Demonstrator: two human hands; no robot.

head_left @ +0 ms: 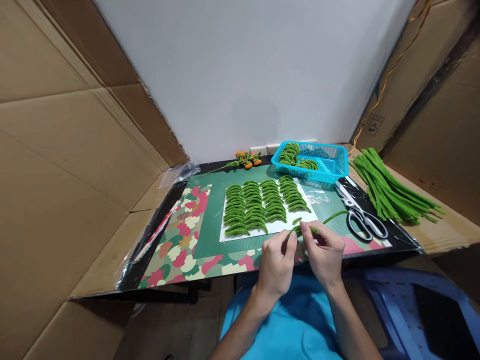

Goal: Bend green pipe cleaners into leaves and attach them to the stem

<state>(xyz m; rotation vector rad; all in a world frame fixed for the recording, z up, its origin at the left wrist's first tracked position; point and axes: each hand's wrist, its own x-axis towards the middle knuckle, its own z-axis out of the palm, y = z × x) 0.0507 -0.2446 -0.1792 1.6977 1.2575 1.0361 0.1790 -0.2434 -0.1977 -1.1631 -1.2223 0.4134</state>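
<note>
My left hand (pixel 276 262) and my right hand (pixel 324 254) meet at the table's front edge. Thumbs and fingers of both pinch a short green pipe cleaner (pixel 296 230), partly hidden by the fingertips. Just beyond the fingers lies a small green piece (pixel 297 221). To the right, a longer green stem (pixel 335 216) sticks out past my right hand toward the scissors. In front of my hands, a white sheet (pixel 234 238) carries rows of curved green pipe cleaner pieces (pixel 255 206), set out in several columns.
Black-handled scissors (pixel 365 225) rest at the right, beside a bundle of long green pipe cleaners (pixel 393 187). A blue basket (pixel 330 176) behind holds more curved pieces. Orange flowers on a green stem (pixel 247 160) lie at the back. Cardboard walls (pixel 56 150) flank the table.
</note>
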